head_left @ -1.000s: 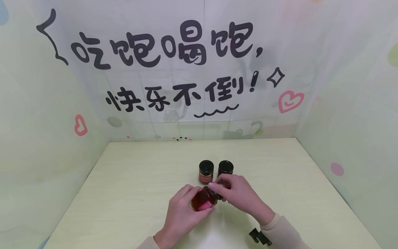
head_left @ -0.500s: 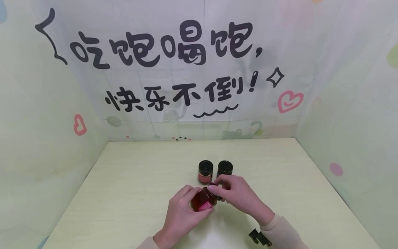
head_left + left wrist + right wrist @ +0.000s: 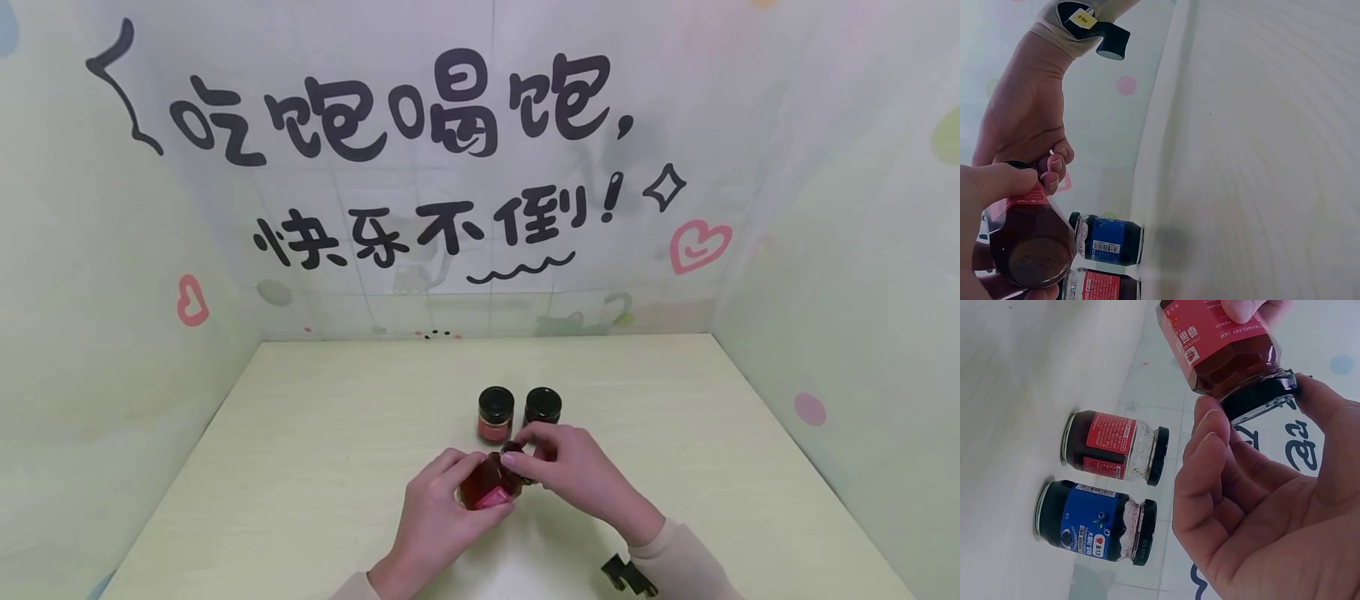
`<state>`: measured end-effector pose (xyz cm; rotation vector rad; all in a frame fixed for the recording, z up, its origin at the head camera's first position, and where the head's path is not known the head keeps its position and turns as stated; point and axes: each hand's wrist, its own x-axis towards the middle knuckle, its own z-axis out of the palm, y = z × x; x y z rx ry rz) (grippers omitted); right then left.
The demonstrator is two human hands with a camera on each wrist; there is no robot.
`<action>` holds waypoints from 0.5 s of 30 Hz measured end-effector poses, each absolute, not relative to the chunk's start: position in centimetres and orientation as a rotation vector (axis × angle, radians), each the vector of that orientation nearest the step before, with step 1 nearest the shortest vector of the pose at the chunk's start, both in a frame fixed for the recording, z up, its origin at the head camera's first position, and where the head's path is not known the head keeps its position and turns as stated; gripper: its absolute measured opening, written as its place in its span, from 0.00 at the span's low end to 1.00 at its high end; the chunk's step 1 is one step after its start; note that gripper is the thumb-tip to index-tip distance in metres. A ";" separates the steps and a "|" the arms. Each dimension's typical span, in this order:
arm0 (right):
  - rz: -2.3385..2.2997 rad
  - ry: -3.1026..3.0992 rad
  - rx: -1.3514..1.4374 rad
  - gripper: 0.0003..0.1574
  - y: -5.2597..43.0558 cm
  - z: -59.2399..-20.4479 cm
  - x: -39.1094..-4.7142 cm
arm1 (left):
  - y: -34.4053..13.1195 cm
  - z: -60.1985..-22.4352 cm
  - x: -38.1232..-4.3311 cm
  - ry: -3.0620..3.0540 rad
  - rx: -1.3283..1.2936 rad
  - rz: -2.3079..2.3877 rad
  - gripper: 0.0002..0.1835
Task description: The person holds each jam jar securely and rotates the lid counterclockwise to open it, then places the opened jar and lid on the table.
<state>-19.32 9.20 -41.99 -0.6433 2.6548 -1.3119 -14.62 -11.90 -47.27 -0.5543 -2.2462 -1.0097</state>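
A strawberry jam jar (image 3: 1229,344) with a pink-red label and dark red contents is held tilted above the table, its base towards the left wrist camera. My left hand (image 3: 442,508) grips the jar body, thumb along the label. At the other end, my right hand (image 3: 585,471) pinches the black lid (image 3: 1260,397) between thumb and fingers. The lid sits on the jar's mouth. Beyond the hands stand two more jars with black lids: a red-labelled jar (image 3: 496,417) and a blue-labelled blueberry jar (image 3: 1088,519), partly hidden behind my right hand in the head view.
The pale wood-grain table (image 3: 315,433) is enclosed by printed cloth walls, with large dark writing on the back wall (image 3: 450,192). A black wrist-camera mount (image 3: 628,575) sits at the right sleeve. The two standing jars are close behind the hands.
My right thumb and fingers have shifted slightly at the lid, and the held jar has tipped a little. The left hand keeps its grip; the two standing jars stay put.
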 end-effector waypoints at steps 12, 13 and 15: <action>-1.298 2.624 -0.687 0.22 9.3 -42.3 -19.1 | -11.9 -47.3 -14.3 -2.377 -0.460 -1.084 0.28; -1.302 2.618 -0.689 0.22 9.3 -42.3 -19.1 | -11.9 -47.3 -14.3 -2.383 -0.453 -1.089 0.28; -1.309 2.608 -0.690 0.22 9.3 -42.3 -19.1 | -11.9 -47.3 -14.3 -2.394 -0.442 -1.095 0.28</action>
